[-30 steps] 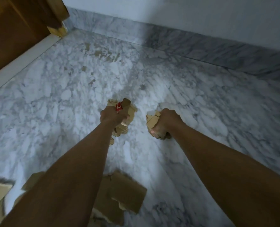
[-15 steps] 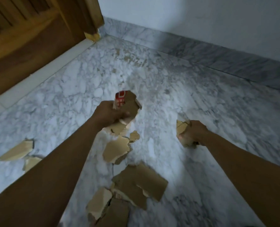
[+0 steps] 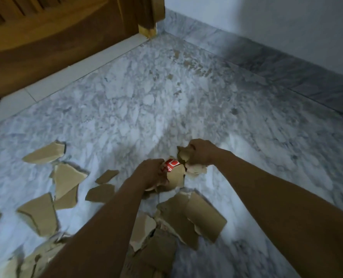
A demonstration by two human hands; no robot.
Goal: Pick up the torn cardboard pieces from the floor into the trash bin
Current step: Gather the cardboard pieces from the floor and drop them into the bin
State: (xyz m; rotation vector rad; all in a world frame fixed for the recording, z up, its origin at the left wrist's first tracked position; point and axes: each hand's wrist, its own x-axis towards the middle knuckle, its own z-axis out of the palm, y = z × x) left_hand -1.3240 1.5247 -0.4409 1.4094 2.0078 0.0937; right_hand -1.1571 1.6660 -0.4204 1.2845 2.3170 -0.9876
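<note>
Clenched tight: left hand (image 3: 150,173) grips the red-labelled piece (image 3: 175,176), right hand (image 3: 201,152) grips crumpled scraps (image 3: 183,156); loose pieces (image 3: 66,177) litter the marble floor (image 3: 146,97), some seemingly overlapping.

Red label (image 3: 171,165) on cardboard piece (image 3: 176,178): print too blurred to read. Left forearm (image 3: 106,221) covers part of torn pieces (image 3: 143,227). Bottom-left scraps (image 3: 29,263) smeared, cut by frame edge. Door (image 3: 56,37) cropped top and left. Right hand (image 3: 201,152): fingertips buried in cardboard bits (image 3: 183,156).
</note>
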